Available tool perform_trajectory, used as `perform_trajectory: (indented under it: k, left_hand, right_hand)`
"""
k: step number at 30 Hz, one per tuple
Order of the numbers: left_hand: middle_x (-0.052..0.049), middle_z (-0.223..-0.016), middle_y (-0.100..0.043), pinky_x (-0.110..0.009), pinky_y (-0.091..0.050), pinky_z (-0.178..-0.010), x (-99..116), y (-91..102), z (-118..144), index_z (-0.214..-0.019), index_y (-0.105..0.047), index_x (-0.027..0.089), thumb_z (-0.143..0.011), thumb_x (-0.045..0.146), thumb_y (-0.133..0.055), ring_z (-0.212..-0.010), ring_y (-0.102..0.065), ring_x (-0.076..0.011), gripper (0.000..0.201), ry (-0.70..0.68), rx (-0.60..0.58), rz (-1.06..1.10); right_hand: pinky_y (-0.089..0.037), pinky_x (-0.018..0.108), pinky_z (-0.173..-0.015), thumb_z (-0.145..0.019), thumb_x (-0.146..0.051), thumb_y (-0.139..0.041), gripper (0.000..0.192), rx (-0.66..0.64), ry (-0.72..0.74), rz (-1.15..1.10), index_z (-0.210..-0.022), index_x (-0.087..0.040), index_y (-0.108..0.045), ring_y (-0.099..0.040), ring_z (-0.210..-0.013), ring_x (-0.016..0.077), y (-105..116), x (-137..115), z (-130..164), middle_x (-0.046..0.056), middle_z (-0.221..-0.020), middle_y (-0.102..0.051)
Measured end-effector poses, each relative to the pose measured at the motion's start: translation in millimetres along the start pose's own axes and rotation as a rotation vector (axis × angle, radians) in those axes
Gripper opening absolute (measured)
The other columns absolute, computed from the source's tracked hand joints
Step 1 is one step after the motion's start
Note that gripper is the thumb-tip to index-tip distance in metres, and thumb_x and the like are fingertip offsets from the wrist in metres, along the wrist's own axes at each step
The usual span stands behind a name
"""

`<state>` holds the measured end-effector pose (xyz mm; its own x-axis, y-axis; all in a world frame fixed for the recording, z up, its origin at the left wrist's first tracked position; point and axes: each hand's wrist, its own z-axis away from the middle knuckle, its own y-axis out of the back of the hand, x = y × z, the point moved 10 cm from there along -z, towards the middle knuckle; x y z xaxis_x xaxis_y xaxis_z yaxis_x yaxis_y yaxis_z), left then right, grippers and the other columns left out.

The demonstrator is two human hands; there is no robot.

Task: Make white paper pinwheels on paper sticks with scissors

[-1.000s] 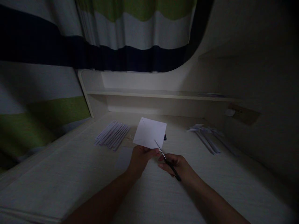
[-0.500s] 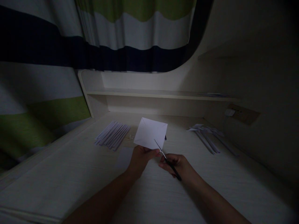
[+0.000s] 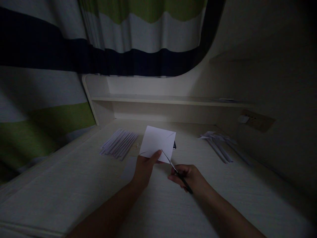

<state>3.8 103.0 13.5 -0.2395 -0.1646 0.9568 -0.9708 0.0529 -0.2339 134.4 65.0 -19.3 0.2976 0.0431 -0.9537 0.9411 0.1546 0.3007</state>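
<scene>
Left hand [image 3: 143, 169], extended forward, pinches a white paper [image 3: 158, 140], thumb on top; right hand [image 3: 190, 177], angled inward, grips scissors [image 3: 182, 180].

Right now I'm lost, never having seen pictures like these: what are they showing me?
These are a person's bare hands, no machine, seen from a camera worn on the head, looking forward and down. The left hand holds a square of white paper near its lower edge. The right hand holds scissors; their blades overlap the paper, though I can't tell whether they touch it. On the desk, pale sticks lie in a row at left, with a looser bunch at right.
</scene>
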Motion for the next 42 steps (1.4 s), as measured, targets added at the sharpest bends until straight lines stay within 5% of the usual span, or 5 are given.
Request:
perform_trajectory:
  k: [5,22,31,42]
  left_hand:
    - [-0.006,-0.056,-0.062,-0.025,-0.047,-0.052,-5,6.2,-1,-0.063,-0.063,0.009,-0.063,0.036,-0.062,-0.057,-0.058,-0.0172,0.028,0.01,0.023,-0.078]
    - [-0.005,-0.067,-0.064,-0.024,-0.046,-0.054,0,5.4,0,-0.07,-0.064,0.011,-0.062,0.035,-0.063,-0.062,-0.058,-0.0165,0.025,-0.017,0.035,-0.057]
    - [-0.005,-0.063,-0.063,-0.025,-0.048,-0.057,-5,0.6,0,-0.064,-0.06,0.011,-0.062,0.033,-0.063,-0.066,-0.059,-0.0183,0.022,0.021,-0.003,0.04]
    - [-0.005,-0.076,-0.065,-0.022,-0.048,-0.051,-10,-8.6,-1,-0.075,-0.061,0.011,-0.059,0.021,-0.067,-0.062,-0.059,-0.0137,0.02,0.146,-0.039,0.311]
  right_hand:
    - [-0.025,0.015,-0.027,-0.061,-0.043,-0.061,0.03,-0.001,-0.02,0.007,-0.058,-0.017,-0.049,-0.031,-0.028,0.0034,1,2,1,-0.009,-0.037,-0.037]
    - [-0.024,0.017,-0.031,-0.059,-0.044,-0.063,0.03,0.01,0.046,0.0,-0.056,-0.017,-0.049,-0.03,-0.031,0.0038,2,-5,1,-0.008,-0.039,-0.035]
    - [-0.027,0.016,-0.029,-0.062,-0.042,-0.061,0.028,0.023,0.014,0.054,-0.056,-0.017,-0.05,-0.034,-0.03,0.0044,3,-2,3,-0.008,-0.038,-0.038]
    - [-0.033,0.02,-0.04,-0.066,-0.033,-0.057,0.016,0.146,0.208,0.338,-0.058,-0.019,-0.057,-0.045,-0.04,0.0102,14,-17,1,-0.004,-0.042,-0.047]
